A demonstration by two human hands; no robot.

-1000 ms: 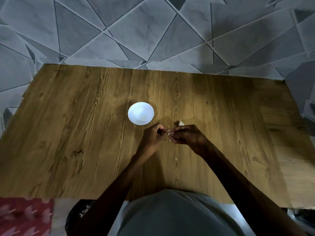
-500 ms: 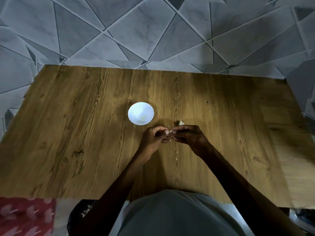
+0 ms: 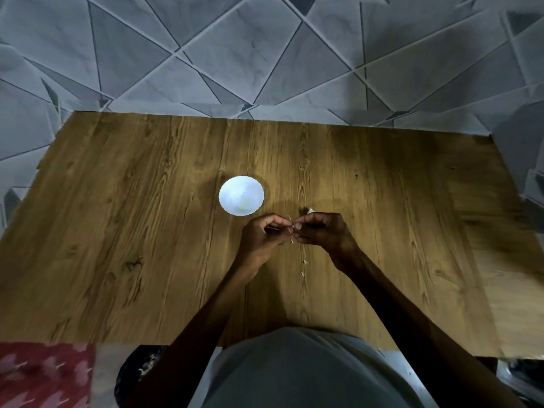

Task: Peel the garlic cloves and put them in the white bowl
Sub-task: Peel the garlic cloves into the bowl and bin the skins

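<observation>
The left hand (image 3: 263, 235) and right hand (image 3: 325, 234) pinch one garlic clove (image 3: 290, 230) with curled fingers, just beside the white bowl (image 3: 232, 187), probably for a short drop.

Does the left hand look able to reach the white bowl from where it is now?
Probably yes: the left hand is close beside the white bowl with only bare table between, though it and the right hand are pinching a garlic clove.
</observation>
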